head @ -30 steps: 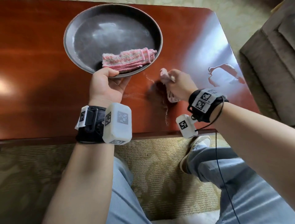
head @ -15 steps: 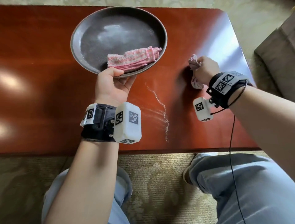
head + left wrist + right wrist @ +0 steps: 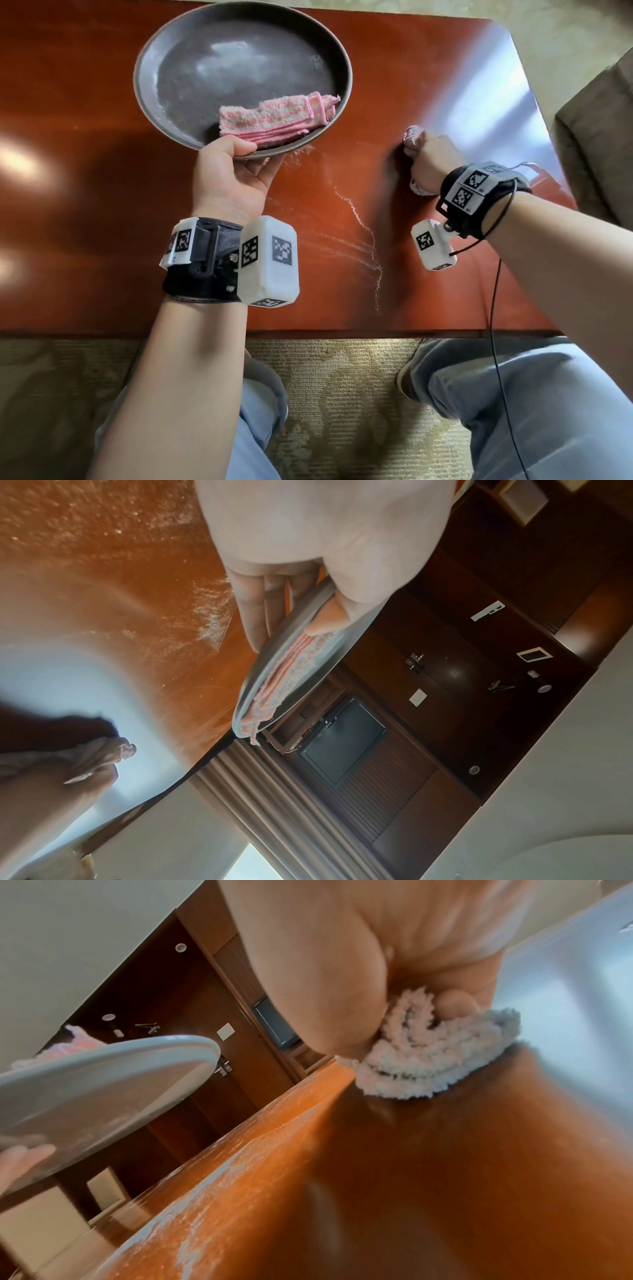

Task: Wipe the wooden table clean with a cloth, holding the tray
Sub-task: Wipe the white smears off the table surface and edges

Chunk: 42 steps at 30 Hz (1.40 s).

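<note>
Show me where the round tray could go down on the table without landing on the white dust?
Bare wood lies left of the tray, out to the table edge, and on the shiny stretch beyond the right hand and its cloth. It is crowded between the left hand and right hand, where the powder streak runs.

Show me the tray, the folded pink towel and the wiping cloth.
tray (image 3: 164, 41), head view, far left rim.
folded pink towel (image 3: 274, 114), head view, its middle.
wiping cloth (image 3: 428, 1069), right wrist view, bunched fluffy edge.
</note>
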Motion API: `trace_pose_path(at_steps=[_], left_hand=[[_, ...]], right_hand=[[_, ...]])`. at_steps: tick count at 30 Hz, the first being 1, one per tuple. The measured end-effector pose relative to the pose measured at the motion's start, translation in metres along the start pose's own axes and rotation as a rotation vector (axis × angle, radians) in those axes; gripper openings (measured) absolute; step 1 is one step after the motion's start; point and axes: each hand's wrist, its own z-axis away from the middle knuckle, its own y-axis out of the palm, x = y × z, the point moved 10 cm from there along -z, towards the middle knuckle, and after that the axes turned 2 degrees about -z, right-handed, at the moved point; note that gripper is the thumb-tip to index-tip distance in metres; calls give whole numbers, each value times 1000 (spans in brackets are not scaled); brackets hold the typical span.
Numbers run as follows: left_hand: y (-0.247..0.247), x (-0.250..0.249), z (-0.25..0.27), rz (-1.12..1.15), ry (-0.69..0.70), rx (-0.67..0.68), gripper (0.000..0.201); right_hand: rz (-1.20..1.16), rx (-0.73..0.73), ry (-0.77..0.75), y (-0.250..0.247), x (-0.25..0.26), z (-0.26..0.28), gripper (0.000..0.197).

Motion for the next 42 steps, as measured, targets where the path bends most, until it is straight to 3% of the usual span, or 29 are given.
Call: trace_pose_path(at_steps=[7,11,17,21,23,26,28,32,36,42], left_hand=[[-11,-21,0,11,22,14,25],[-20,-33,-2,34,35,8,25],[-39,-50,-3,47,56,-24,25],[-50,-60,-4,66,60,-28,27],[-54,-62,-5,73,66,-26,30],[-57,-62,-8,71,60,-23,32],[-57,-63,-9,67,55,-19,31],[-54,-64,-11,66,43,-6,31],[-51,-64,-11,66,46,1,29],[-43,-60,-9,49,43,14,26]], right_hand=[[42,7,-57,8,23,0,21],[87,-8,-88,17,47,-1,39],[39,26,-180,32,90,-10,37],[140,73,-278,40,116,-5,35],[118,134,-396,50,140,9,31],[92,156,-531,62,162,29,41],[136,149,-600,64,170,47,31],[125,256,-682,69,173,80,45],[135,361,-766,80,174,104,47],[161,435,-771,89,168,126,51]])
